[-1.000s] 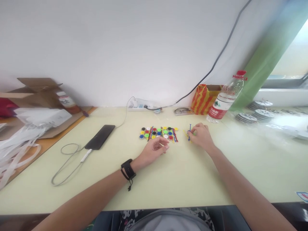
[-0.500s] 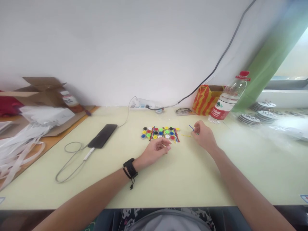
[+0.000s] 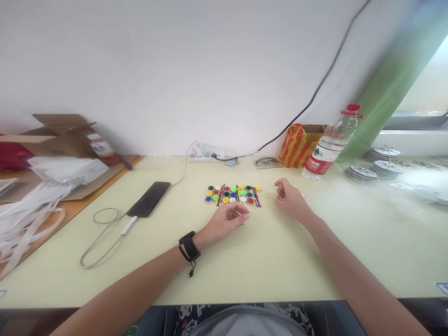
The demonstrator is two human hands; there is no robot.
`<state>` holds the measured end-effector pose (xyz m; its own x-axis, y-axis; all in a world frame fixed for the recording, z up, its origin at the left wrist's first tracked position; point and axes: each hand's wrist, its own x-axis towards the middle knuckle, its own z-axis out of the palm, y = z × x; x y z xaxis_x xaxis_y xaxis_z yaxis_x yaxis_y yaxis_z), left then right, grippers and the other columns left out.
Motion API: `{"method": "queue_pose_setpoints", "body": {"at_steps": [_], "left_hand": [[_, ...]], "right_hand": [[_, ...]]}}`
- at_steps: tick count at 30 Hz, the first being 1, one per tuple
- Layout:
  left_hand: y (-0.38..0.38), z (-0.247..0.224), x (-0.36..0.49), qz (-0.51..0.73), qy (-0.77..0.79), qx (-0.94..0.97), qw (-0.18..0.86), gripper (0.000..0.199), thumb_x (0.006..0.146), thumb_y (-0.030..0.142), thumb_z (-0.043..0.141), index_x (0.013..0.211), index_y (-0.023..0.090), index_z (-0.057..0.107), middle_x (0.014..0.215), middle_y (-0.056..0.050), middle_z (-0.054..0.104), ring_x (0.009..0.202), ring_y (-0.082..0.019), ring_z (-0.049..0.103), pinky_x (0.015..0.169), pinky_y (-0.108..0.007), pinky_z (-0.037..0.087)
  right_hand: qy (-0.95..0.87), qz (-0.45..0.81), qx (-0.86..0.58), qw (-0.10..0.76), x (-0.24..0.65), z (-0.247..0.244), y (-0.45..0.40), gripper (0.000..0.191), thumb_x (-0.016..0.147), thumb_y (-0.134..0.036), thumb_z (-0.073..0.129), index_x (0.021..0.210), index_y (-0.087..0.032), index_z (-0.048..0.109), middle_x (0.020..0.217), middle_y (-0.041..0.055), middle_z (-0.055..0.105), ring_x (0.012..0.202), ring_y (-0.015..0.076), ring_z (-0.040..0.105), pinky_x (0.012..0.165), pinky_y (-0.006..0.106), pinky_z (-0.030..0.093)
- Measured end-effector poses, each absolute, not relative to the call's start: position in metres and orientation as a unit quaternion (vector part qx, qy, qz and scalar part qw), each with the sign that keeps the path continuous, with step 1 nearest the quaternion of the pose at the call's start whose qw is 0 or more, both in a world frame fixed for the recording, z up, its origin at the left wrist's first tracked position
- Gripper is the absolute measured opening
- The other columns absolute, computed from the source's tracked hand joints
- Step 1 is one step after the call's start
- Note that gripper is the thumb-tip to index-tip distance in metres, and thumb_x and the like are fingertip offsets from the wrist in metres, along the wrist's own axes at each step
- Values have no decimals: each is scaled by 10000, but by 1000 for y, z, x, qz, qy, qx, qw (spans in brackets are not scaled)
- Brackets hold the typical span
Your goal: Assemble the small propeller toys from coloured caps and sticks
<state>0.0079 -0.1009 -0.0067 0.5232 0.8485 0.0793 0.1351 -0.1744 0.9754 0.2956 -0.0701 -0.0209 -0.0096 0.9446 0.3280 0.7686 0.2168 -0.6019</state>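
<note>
Small coloured discs (image 3: 233,194) in black, white, red, yellow, blue and green lie in groups on the table. Between and beside the groups are bundles of thin coloured sticks (image 3: 257,198). My left hand (image 3: 227,221) rests just in front of them, loosely curled, thumb apart from the fingers, holding nothing visible. To the right of the discs, my right hand (image 3: 292,200) is curled with its fingers drawn together. A thin yellow stick (image 3: 268,197) lies beside its fingertips. Whatever is inside that hand is hidden.
A phone (image 3: 149,199) on a charging cable lies at left. Along the wall are a power strip (image 3: 203,156), glasses (image 3: 266,162), a striped bag (image 3: 297,147) and a water bottle (image 3: 327,147). Stacked discs (image 3: 362,172) stand far right; a cardboard box (image 3: 66,135) is far left.
My right hand has shifted slightly left and turned, its fingers curling inward. The blue stick that showed at its fingertips is out of sight. My left hand stays in place.
</note>
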Motion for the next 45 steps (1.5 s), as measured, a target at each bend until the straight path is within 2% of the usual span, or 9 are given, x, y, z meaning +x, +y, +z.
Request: {"method": "queue_pose_setpoints", "body": {"at_steps": [3, 10, 16, 19, 22, 29, 34, 41, 45], "left_hand": [[-101, -6, 8, 328, 358, 694, 531, 259, 883, 422, 736, 969, 180, 701, 890, -48, 706, 782, -157, 659, 764, -313, 552], [-100, -9, 8, 327, 356, 702, 524, 246, 906, 412, 703, 981, 177, 686, 911, -50, 702, 780, -154, 647, 753, -303, 546], [-107, -6, 10, 326, 389, 769, 388, 224, 959, 394, 608, 984, 189, 694, 841, -33, 696, 705, -153, 602, 642, -273, 474], [-110, -1, 9, 299, 384, 810, 327, 225, 981, 346, 546, 925, 191, 699, 764, -13, 668, 634, -141, 536, 590, -271, 400], [-109, 4, 6, 282, 381, 830, 294, 232, 970, 300, 525, 867, 188, 700, 721, -10, 643, 617, -144, 506, 570, -277, 350], [-107, 7, 3, 250, 366, 849, 287, 274, 950, 252, 485, 721, 181, 618, 611, 19, 514, 568, -131, 411, 547, -288, 270], [-107, 7, 3, 256, 352, 849, 299, 252, 929, 248, 484, 724, 178, 613, 612, 21, 502, 574, -126, 403, 548, -283, 266], [-104, 5, 1, 229, 333, 860, 311, 223, 818, 189, 549, 601, 177, 499, 556, 47, 341, 544, -104, 281, 519, -277, 213], [-103, 1, -1, 223, 361, 861, 280, 183, 799, 179, 566, 617, 178, 551, 547, 46, 407, 539, -104, 331, 521, -268, 225]], "right_hand": [[-694, 132, -603, 372, 295, -19, -70, 329, 741, -207, 569, 1056, -271, 502, 799, -23, 642, 732, 195, 635, 687, 320, 464], [-697, 203, -567, 390, 287, -10, -78, 385, 750, -215, 622, 1102, -260, 473, 811, -34, 656, 727, 186, 645, 731, 340, 506], [-718, 371, -447, 383, 249, -5, -102, 181, 936, -345, 591, 1062, -247, 503, 790, -18, 638, 750, 183, 619, 728, 339, 503], [-701, 475, -383, 368, 227, -5, -115, 230, 977, -428, 603, 1089, -252, 507, 920, 14, 678, 885, 193, 658, 801, 345, 517], [-685, 516, -362, 366, 217, -7, -120, 306, 960, -487, 645, 1108, -256, 509, 955, 24, 689, 926, 201, 669, 839, 359, 522], [-672, 530, -356, 375, 220, -3, -121, 378, 929, -531, 683, 1135, -257, 522, 979, 32, 679, 964, 211, 659, 872, 371, 517], [-675, 534, -355, 366, 222, -1, -123, 382, 937, -522, 677, 1163, -260, 517, 978, 31, 676, 975, 214, 657, 891, 378, 512], [-710, 518, -346, 329, 224, 0, -125, 401, 941, -514, 674, 1215, -267, 514, 991, 44, 708, 1003, 238, 670, 907, 410, 517], [-708, 516, -347, 335, 223, 3, -127, 395, 949, -501, 670, 1230, -273, 513, 1028, 52, 730, 1029, 244, 679, 922, 421, 513]]}}
